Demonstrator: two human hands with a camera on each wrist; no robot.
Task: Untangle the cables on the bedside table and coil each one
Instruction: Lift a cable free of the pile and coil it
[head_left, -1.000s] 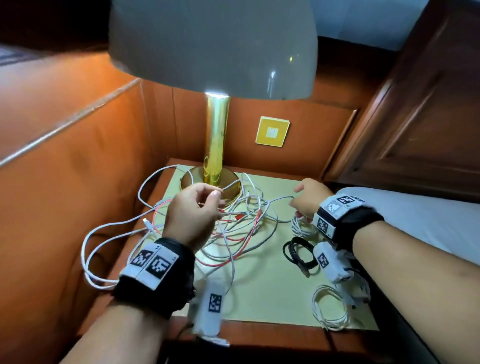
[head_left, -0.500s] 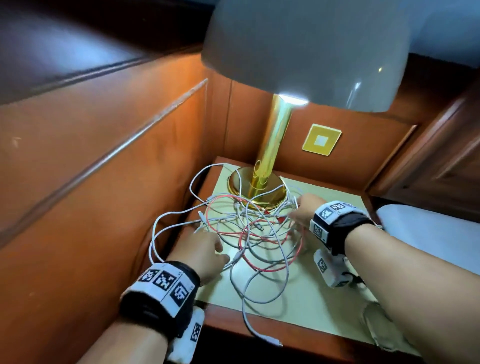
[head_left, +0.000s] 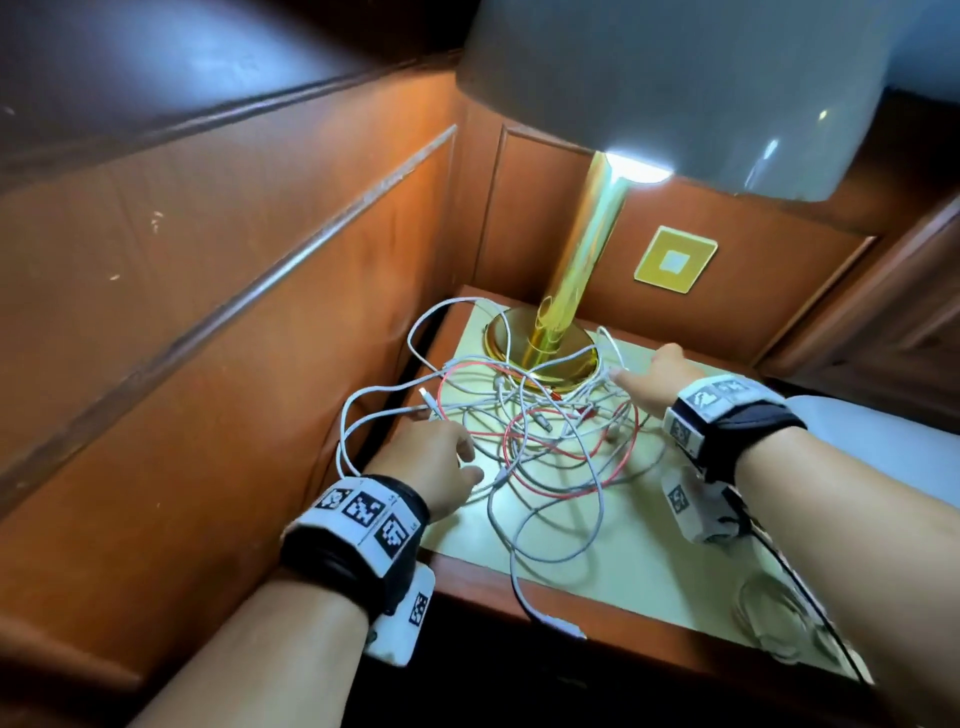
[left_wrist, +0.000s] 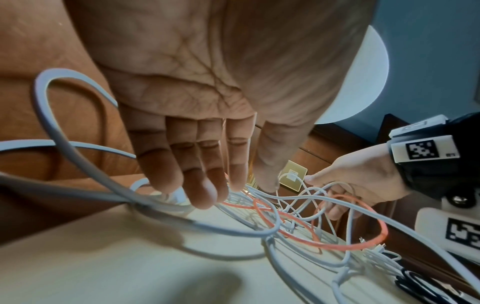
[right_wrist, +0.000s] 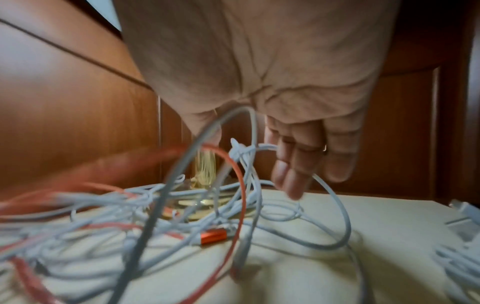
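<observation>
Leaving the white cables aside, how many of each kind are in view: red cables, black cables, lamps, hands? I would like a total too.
Red cable: 1, in the tangle
Black cable: 1, coiled
Lamp: 1
Hands: 2, the left hand and the right hand, which holds a white cable
Total: 5

The tangle of cables (head_left: 540, 441) lies mid-frame on the bedside table (head_left: 649, 566), below the lamp (head_left: 561, 322); the left hand (head_left: 431, 462) is lower left of it, the right hand (head_left: 657, 376) right.
</observation>
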